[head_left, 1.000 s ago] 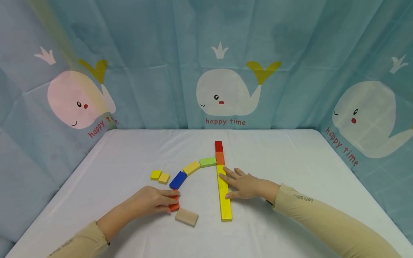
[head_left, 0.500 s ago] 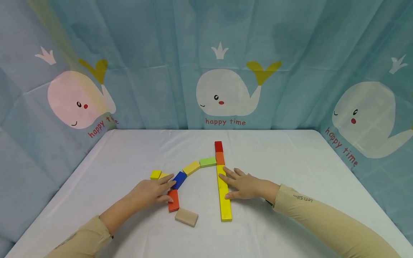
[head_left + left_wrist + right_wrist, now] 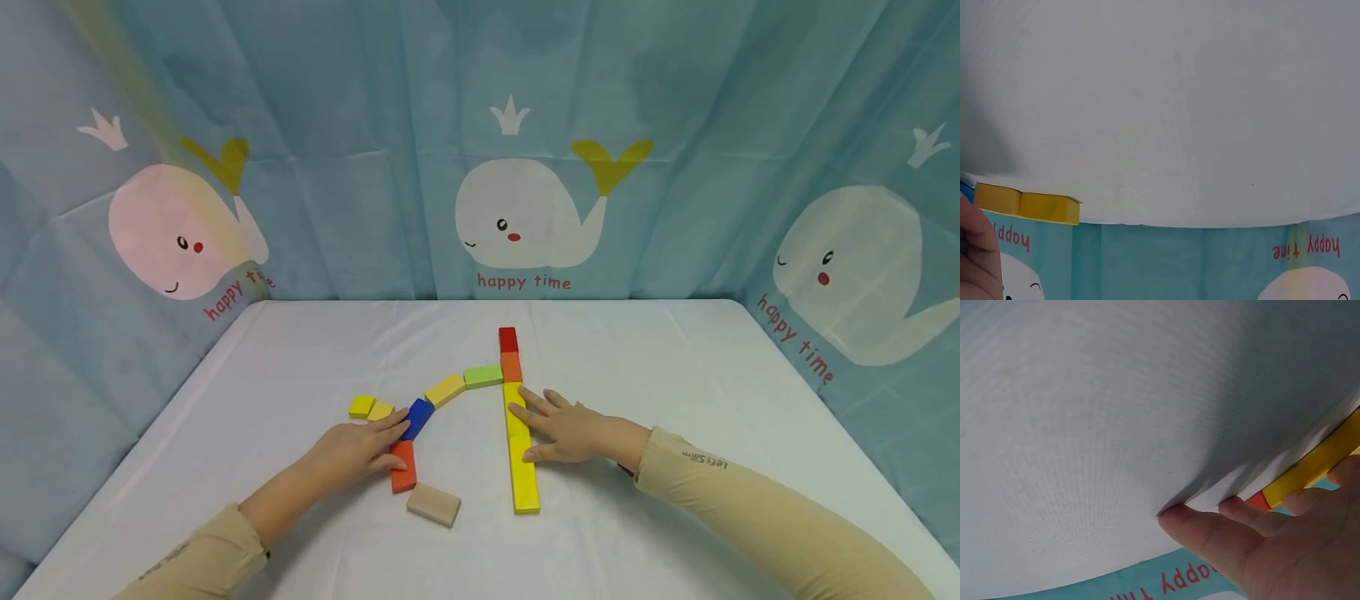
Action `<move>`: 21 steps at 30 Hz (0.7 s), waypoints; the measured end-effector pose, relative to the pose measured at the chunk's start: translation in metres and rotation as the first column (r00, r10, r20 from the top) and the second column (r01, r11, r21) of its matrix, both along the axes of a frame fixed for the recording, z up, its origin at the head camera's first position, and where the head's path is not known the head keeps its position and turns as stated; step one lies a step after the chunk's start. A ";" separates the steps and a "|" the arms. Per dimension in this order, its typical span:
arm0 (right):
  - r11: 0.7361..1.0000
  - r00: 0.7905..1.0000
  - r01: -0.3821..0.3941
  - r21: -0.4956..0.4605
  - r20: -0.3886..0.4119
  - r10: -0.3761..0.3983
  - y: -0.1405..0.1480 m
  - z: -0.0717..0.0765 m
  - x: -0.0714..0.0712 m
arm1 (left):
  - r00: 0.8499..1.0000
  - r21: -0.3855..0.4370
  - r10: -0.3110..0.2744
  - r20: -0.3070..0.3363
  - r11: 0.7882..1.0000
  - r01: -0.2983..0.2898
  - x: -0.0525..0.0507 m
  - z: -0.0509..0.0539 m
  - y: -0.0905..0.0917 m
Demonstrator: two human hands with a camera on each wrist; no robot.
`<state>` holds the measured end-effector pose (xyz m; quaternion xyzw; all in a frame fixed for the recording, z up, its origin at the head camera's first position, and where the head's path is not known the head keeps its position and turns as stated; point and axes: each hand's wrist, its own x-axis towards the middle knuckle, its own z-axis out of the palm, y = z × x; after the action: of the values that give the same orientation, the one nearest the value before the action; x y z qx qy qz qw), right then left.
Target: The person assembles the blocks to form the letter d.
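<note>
My left hand [image 3: 352, 454] lies over an arc of wooden blocks, fingertips touching the blue block [image 3: 420, 419] and thumb on the red-orange block [image 3: 403, 473]. Only its edge [image 3: 979, 265] shows in the left wrist view. A pale yellow block [image 3: 446, 390] and a green block [image 3: 483, 377] carry the arc up to a straight column. That column has a red block [image 3: 508, 340] at the far end, an orange block [image 3: 512, 367], then a long yellow stretch [image 3: 525, 487]. My right hand [image 3: 566, 433] rests with spread fingers along the yellow stretch's right side.
A bare wood block [image 3: 434, 505] lies at an angle below the red-orange one. Left of the arc sit a small bright yellow block [image 3: 362, 407] and a partly covered pale yellow one [image 3: 380, 412]. A white cloth [image 3: 637, 350] covers the table; whale-print curtains [image 3: 352, 225] surround it.
My left hand has moved away from me, off most of the red-orange block and up to the blue block, uncovering the red-orange one. The right hand has stayed in place.
</note>
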<state>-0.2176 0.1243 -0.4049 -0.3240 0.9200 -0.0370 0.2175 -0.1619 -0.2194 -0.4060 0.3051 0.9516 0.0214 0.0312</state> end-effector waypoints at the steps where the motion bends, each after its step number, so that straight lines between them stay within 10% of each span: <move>1: 1.000 1.000 -0.002 -0.003 0.000 0.002 0.000 0.000 0.000 | 1.000 0.005 0.001 0.001 1.000 -0.001 0.000 0.000 0.000; 21: 1.000 1.000 0.005 -0.002 0.007 -0.005 0.001 0.000 -0.002 | 1.000 0.034 0.008 -0.023 0.999 -0.007 0.005 -0.006 0.006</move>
<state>-0.2198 0.1251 -0.4048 -0.3220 0.9199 -0.0396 0.2204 -0.1572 -0.2134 -0.4117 0.3023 0.9525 0.0341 0.0149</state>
